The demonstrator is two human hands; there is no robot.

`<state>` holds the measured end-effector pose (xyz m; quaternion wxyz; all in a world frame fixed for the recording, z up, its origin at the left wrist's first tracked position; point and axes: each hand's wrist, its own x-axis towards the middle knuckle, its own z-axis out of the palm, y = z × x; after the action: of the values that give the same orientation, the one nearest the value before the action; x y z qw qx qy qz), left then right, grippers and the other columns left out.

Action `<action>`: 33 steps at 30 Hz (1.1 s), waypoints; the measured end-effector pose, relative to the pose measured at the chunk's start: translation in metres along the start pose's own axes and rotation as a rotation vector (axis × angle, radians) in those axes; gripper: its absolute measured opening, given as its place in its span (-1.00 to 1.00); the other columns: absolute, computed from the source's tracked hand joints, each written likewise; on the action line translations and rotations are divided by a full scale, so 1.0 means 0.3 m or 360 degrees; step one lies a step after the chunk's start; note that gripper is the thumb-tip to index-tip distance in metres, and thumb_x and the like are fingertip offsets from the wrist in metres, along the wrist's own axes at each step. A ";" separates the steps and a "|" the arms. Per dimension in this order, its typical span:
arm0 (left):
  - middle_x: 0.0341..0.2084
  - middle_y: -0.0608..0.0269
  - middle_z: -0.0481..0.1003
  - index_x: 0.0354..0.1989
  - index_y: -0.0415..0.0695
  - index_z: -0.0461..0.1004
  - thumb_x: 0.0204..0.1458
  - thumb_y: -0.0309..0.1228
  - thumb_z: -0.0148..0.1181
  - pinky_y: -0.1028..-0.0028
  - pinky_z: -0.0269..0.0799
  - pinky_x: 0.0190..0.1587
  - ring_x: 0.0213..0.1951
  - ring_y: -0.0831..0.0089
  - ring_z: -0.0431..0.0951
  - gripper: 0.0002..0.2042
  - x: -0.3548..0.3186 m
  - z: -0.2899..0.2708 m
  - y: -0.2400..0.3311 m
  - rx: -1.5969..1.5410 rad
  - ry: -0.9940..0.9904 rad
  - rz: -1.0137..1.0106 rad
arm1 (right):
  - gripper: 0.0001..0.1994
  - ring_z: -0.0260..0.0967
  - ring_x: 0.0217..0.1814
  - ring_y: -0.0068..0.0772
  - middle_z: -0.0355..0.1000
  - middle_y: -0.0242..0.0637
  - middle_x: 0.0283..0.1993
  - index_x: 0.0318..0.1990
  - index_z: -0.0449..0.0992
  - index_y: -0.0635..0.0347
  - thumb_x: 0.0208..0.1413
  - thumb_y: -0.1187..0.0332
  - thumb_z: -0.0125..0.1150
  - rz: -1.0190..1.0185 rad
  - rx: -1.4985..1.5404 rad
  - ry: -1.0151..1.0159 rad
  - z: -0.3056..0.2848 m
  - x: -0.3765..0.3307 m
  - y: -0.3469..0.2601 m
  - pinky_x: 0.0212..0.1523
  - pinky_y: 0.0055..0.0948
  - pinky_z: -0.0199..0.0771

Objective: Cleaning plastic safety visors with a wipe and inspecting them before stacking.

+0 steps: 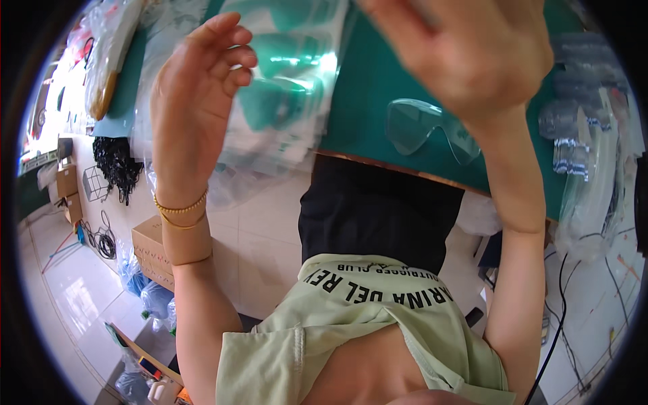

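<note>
My left hand (196, 94) is raised over a pile of clear plastic bags or sheets (287, 94) at the left of the table. Its fingers are loosely bent and apart, with nothing visible in them. My right hand (466, 57) hangs over the table at the top right; motion smears it, and its fingers cannot be made out. Below that hand a clear, goggle-shaped plastic lens (413, 127) lies on the green tabletop (361, 101) near the front edge. My right wrist and forearm cover part of the lens's right end.
Stacked clear plastic pieces (570, 152) and a long clear bag (592, 202) sit at the table's right end. A wrapped bundle (111, 61) is at the far left. On the floor stand a cardboard box (152, 246) and black strips (116, 165); cables (561, 304) run at the right.
</note>
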<state>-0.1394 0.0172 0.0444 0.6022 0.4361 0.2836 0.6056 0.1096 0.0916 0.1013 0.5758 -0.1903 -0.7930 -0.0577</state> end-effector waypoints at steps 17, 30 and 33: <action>-0.31 0.11 0.52 -0.23 -0.35 0.51 0.02 -0.69 0.34 0.53 0.46 -0.25 -0.30 0.46 0.52 -0.84 -0.130 0.306 -0.274 0.0226 -0.0314 -0.0303 | -0.77 0.24 -0.48 -0.68 0.36 -0.39 -0.44 -0.24 0.50 0.34 0.05 0.42 0.44 0.1906 0.1066 -0.0143 -0.493 -0.521 -0.131 -0.47 -0.71 0.17; -0.41 0.32 0.54 -0.08 -0.30 0.59 0.07 -0.68 0.29 0.76 0.37 -0.43 -0.48 0.73 0.46 -0.77 -0.054 0.370 -0.379 0.1219 0.0256 -0.0300 | -0.80 0.12 -0.62 -0.81 0.33 -0.51 -0.61 -0.40 0.55 0.27 0.24 0.35 0.26 0.2464 0.0158 -0.0447 -0.438 -0.494 -0.098 -0.58 -0.72 0.03; -0.47 0.41 0.51 0.00 -0.27 0.55 0.07 -0.68 0.29 0.76 0.37 -0.41 -0.47 0.77 0.45 -0.70 -0.050 0.385 -0.384 0.1281 0.0378 -0.0387 | -0.77 0.13 -0.62 -0.83 0.30 -0.55 -0.65 -0.42 0.55 0.25 0.23 0.31 0.29 0.2496 0.0161 -0.0473 -0.426 -0.490 -0.095 -0.59 -0.73 0.01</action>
<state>0.0150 -0.0055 -0.0054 0.4142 0.5268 0.6136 0.4176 0.2520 -0.0089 0.0096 0.3450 -0.6718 -0.4982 0.4260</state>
